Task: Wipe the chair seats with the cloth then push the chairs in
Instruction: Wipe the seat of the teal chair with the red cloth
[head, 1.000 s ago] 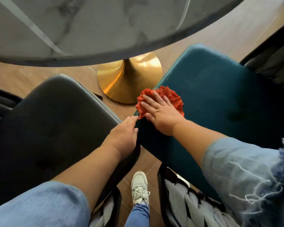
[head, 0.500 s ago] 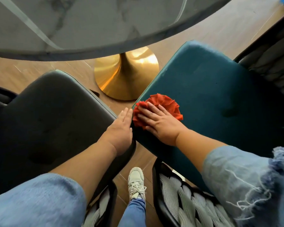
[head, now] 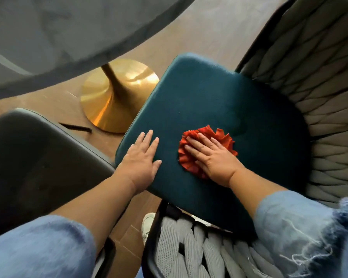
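The one red cloth (head: 224, 137) has slid from the teal seat (head: 209, 97) edge toward its middle; the left hand (head: 141, 161) has crossed from the dark seat (head: 38, 157) onto the teal one. Both hands lie flat, fingers straight: the right hand (head: 213, 160) presses the cloth, the left rests at its 9 o'clock. Two seats show.
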